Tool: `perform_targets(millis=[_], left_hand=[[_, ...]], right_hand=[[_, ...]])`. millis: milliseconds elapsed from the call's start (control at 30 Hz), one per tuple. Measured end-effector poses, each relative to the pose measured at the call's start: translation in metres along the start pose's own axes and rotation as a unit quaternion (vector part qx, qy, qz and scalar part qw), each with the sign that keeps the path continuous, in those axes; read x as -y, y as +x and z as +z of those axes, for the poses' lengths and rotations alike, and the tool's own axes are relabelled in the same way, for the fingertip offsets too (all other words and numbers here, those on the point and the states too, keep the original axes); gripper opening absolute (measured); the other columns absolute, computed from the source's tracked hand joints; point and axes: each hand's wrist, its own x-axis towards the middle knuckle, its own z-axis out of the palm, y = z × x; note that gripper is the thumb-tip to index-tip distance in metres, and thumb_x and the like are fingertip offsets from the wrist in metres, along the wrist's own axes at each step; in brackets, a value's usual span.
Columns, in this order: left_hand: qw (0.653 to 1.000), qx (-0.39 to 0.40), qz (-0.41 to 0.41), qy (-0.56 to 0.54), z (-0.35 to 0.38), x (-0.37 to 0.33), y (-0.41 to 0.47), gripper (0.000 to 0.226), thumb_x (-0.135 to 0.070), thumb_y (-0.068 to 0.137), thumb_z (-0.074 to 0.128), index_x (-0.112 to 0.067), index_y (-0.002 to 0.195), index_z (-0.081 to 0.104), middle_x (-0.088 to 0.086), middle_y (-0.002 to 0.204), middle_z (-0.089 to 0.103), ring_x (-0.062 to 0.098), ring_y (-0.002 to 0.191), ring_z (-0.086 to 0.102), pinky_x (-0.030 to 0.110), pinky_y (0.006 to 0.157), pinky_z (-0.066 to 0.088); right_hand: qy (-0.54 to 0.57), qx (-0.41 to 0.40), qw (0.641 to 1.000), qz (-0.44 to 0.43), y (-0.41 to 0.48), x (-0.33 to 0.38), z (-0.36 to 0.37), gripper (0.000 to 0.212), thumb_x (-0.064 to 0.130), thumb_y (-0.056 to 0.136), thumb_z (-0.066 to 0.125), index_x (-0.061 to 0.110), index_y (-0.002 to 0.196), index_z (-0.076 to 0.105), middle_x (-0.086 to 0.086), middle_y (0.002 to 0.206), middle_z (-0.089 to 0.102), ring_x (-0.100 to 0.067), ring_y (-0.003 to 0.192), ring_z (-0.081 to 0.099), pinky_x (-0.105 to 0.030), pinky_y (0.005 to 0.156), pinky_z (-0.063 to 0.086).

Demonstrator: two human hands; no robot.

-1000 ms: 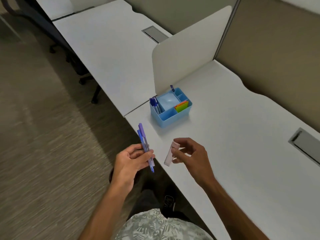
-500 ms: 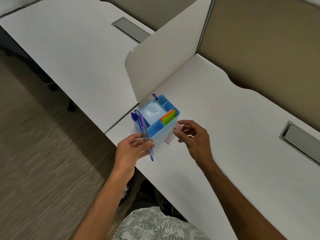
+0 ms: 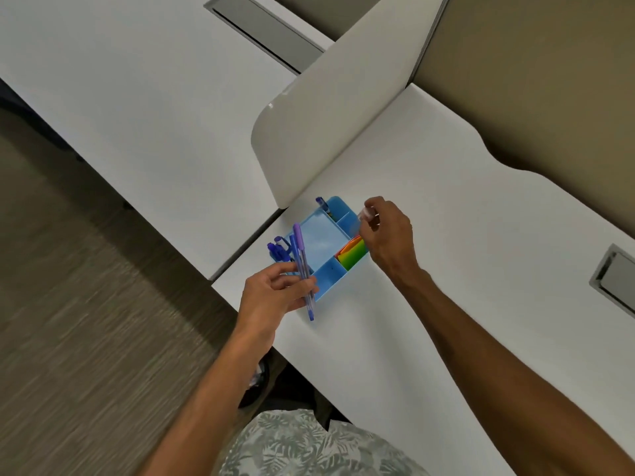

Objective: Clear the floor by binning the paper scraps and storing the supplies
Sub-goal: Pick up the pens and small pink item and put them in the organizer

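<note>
A light blue desk organiser (image 3: 326, 281) with several compartments stands on the white desk (image 3: 429, 269). It holds blue pens (image 3: 277, 247) at its left end, one pen (image 3: 322, 203) at the back and bright sticky notes (image 3: 352, 254) at the right. My left hand (image 3: 275, 297) grips two purple-blue pens (image 3: 304, 269) just in front of the organiser's left end. My right hand (image 3: 390, 233) pinches a small pale pink item (image 3: 367, 214) above the organiser's right back compartment; most of it is hidden by my fingers.
A white divider panel (image 3: 326, 132) rises just behind the organiser. Grey cable hatches sit in the desk at the far right (image 3: 615, 280) and on the neighbouring desk (image 3: 264, 29). Brown carpet (image 3: 86, 321) lies to the left. A dark round object (image 3: 256, 383) shows under the desk edge.
My view and both hands have closed in on the organiser. The right hand carried the pink item from in front of the organiser to above its right back compartment. The left still holds the pens.
</note>
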Motion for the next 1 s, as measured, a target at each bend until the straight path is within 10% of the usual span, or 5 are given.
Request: perform_targets(millis=[533, 1000], left_hand=[[1.0, 0.011, -0.012, 0.014, -0.013, -0.009, 0.025, 0.029, 0.0, 0.081, 0.079, -0.01, 0.106, 0.07, 0.014, 0.093, 0.079, 0.027, 0.089, 0.077, 0.044, 0.084, 0.063], [0.999, 0.017, -0.019, 0.02, -0.014, -0.006, 0.021, 0.036, -0.001, 0.081, 0.079, -0.006, 0.114, 0.067, 0.015, 0.097, 0.078, 0.027, 0.09, 0.077, 0.045, 0.086, 0.062]], right_hand=[[-0.242, 0.071, 0.965, -0.069, 0.022, -0.001, 0.031, 0.017, 0.03, 0.09, 0.069, 0.014, 0.095, 0.071, -0.007, 0.096, 0.061, -0.024, 0.091, 0.052, -0.039, 0.075, 0.048], [-0.238, 0.114, 0.963, -0.049, 0.028, 0.005, 0.026, 0.027, 0.032, 0.097, 0.06, 0.012, 0.109, 0.075, -0.01, 0.1, 0.067, -0.025, 0.097, 0.056, -0.038, 0.079, 0.052]])
